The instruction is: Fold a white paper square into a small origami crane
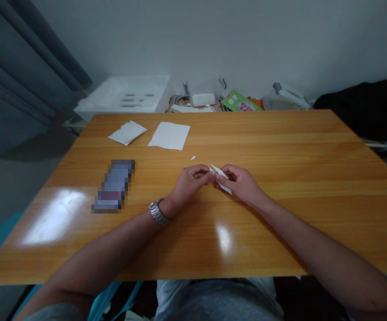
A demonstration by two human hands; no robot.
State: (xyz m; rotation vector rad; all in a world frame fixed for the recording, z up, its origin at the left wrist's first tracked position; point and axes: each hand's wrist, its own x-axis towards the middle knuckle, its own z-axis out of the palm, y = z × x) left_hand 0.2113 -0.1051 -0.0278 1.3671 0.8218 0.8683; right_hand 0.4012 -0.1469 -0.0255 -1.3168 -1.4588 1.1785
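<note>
Between my two hands, just above the wooden table (280,160), is a small piece of folded white paper (225,186). My right hand (242,180) pinches it between thumb and fingers. From the other side, my left hand (193,180) closes its thumb and fingertips on the paper's left edge. A metal watch (159,213) circles my left wrist. Beyond my left hand lies a tiny white paper scrap (193,158). The fingers partly hide how the paper is folded.
A flat white paper sheet (169,136) and a folded stack of white paper (128,133) lie toward the far left. A phone-like dark object (114,185), pixelated, rests at the left. Behind the table stand a white bin (126,91) and a green booklet (238,101).
</note>
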